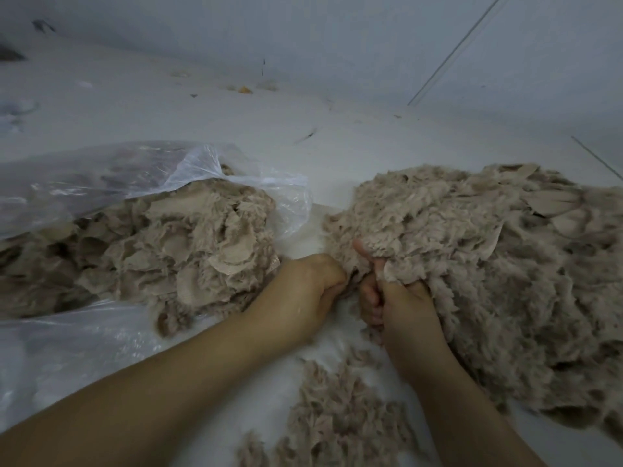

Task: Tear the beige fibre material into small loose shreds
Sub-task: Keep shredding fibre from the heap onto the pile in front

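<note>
Loose shreds (337, 416) nearest — both hands' fingers (371, 298) curled, gripping the fibre pile (488, 264).

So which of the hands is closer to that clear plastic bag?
Left. The left hand lies just beside the clear plastic bag and its spilling fibre; the right hand is farther off, gripping the big beige pile.

Probably a plain workroom or storage corner used for hand-sorting textile scrap, not a furnished home space. Bare pale floor (337, 153) meeting a blank pale wall (303, 35), with small debris (245, 90) scattered along the far edge. Large heaps of beige fibre material (488, 264) straight on the ground, more spilling from a big clear plastic bag (101, 176). No workbench: work done at floor level.
</note>
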A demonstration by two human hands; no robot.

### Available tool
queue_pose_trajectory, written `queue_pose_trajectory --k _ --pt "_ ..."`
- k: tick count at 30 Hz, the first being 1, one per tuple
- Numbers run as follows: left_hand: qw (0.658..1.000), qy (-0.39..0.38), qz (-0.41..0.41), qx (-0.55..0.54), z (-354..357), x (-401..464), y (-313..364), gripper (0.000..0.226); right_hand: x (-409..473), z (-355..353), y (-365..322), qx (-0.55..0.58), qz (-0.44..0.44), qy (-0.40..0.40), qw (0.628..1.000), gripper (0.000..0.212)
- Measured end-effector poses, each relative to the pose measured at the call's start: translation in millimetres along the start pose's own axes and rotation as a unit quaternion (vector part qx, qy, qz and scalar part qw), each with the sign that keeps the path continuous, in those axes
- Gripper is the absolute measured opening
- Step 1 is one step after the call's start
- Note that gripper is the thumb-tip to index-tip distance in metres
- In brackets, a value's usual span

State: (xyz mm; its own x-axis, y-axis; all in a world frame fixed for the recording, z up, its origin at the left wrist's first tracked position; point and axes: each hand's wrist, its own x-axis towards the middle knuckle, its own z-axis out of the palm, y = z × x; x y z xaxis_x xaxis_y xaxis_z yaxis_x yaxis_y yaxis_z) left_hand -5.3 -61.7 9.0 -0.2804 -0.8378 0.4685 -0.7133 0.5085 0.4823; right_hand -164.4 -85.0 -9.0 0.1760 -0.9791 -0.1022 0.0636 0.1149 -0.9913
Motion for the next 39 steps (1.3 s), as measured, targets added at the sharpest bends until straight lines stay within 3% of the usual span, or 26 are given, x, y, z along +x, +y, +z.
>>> queue_pose_trajectory --k 10,13,17,22,27,33,39 --pt "0.996 -0.089 -0.004 0.006 -8 -24 12 0.021 -4 2 -7 -0.034 0.027 0.011 0.999 0.034" --pt "0.995 -0.072 -0.062 -0.033 -10 -21 12 0.021 -2 4 -7 -0.023 0.027 0.020 0.999 0.032" --pt "0.996 -0.047 -0.055 -0.058 -6 -15 22 0.029 0 1 -5 -0.020 0.045 0.032 0.998 0.025" --pt "0.987 0.033 -0.148 -0.059 7 -6 19 0.016 0 2 -7 0.017 0.017 -0.045 0.999 0.047" --pt "0.950 0.067 -0.255 -0.170 27 -2 17 0.017 4 1 -3 0.040 0.015 -0.066 0.997 0.053" --pt "0.929 0.080 -0.272 -0.237 24 0 10 0.005 6 1 -2 0.020 -0.011 -0.093 0.995 0.056" --pt "0.910 0.109 -0.244 -0.318 21 -7 10 0.023 10 3 -4 0.027 0.042 -0.058 0.997 0.045"
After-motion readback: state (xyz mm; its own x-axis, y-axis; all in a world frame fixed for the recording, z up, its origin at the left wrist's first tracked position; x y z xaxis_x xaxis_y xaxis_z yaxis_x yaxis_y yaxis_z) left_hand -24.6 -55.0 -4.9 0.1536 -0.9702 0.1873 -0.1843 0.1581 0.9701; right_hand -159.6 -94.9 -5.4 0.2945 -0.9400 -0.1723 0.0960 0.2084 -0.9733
